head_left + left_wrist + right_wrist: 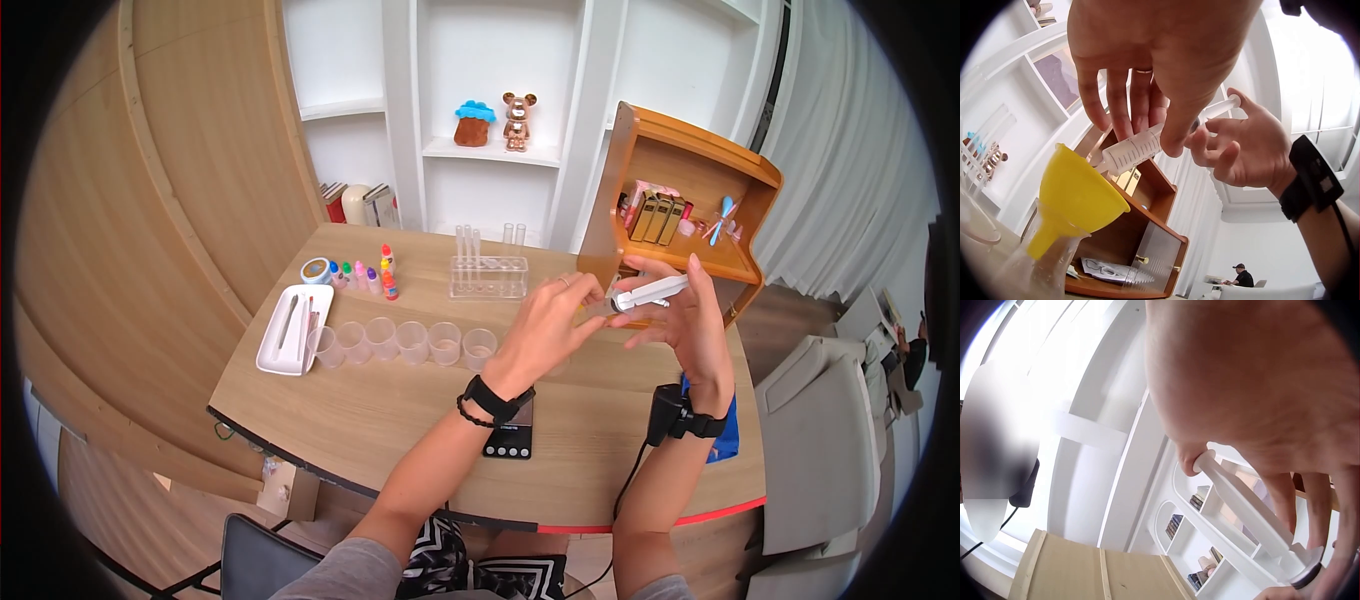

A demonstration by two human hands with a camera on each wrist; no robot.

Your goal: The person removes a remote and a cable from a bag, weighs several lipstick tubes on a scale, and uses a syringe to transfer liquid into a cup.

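Note:
Between both hands a clear syringe is held on a slant. My left hand pinches its graduated barrel between thumb and fingers. At the other end, the thumb of my right hand rests on the end of the drawn-out white plunger, with the fingers round the collar of the barrel. The barrel's tip points down at the rim of a yellow funnel, which stands in the neck of a clear vessel. In the head view my left hand hides most of the funnel.
A clear rack with test tubes stands at the back. Left of my hands are a row of clear cups, several small colored bottles and a white tray. A black scale lies in front; a wooden cabinet stands back right.

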